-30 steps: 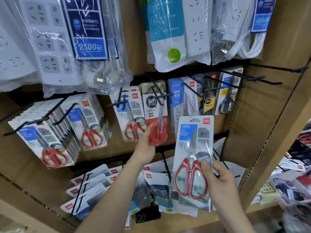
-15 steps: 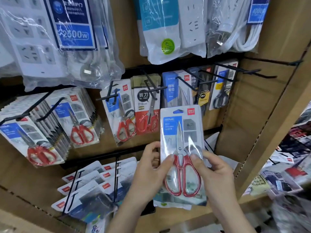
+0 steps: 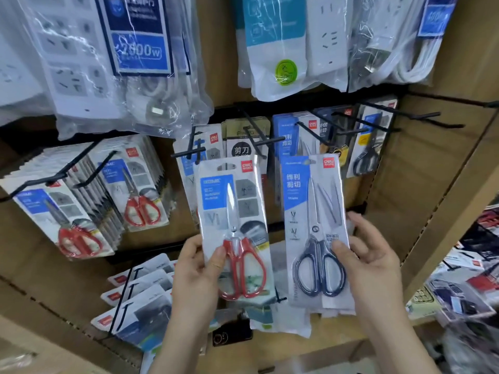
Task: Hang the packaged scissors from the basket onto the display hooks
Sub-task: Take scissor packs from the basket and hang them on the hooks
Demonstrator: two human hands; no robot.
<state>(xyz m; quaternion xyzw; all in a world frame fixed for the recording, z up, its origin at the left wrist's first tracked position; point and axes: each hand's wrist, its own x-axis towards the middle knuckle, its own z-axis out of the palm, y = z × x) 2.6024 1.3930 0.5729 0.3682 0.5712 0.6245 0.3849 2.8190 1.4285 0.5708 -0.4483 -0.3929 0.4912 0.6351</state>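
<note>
Facing a cardboard display shelf point(image 3: 421, 184), bagged power strips point(image 3: 129, 63) hung above black hooks point(image 3: 266, 143) loaded with scissors. Gripping a red-handled scissors pack point(image 3: 232, 217) in the left hand point(image 3: 194, 268), thumb curled over the handles, upright before the hooks. Pinching a blue-handled scissors pack point(image 3: 313, 220) in the right hand point(image 3: 372, 260), just beside the first.

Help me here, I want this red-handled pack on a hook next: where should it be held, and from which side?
Hold the red-handled pack by its lower left edge, beside the handles, coming from below, as the left hand does now. The card stands upright with its hang slot at the top, so a low grip should leave the slot free for a hook.
</note>
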